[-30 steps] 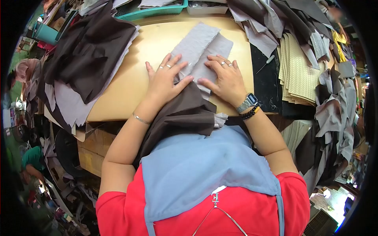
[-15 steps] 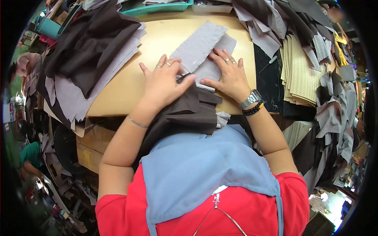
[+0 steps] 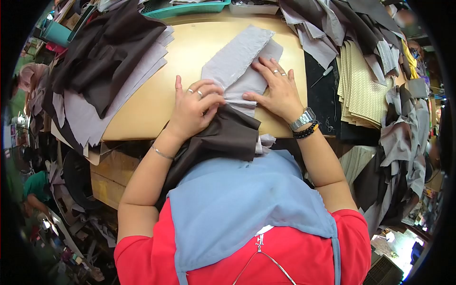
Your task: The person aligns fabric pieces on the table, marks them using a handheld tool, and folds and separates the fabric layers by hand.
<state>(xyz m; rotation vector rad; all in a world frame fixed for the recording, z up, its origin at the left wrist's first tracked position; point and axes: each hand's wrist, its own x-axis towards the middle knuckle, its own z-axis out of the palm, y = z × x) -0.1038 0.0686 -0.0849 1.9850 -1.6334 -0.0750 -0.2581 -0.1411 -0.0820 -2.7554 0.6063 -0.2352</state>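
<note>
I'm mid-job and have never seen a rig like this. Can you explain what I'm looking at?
No machine here: just a person's left hand and right hand. The camera is worn on the head, looking forward and down. On the pale board lies light grey cloth. The right hand rests spread on it; the left hand curls at its near edge, where I can't tell if it grips. Dark fabric bunches between there and the blue apron. A cloth pile lies to the left.

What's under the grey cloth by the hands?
The yellowish work surface shows around the grey cloth, so it's probably underneath. Whatever lies right beneath, or between the overlapping layers, is covered, so I can't see it.
</note>
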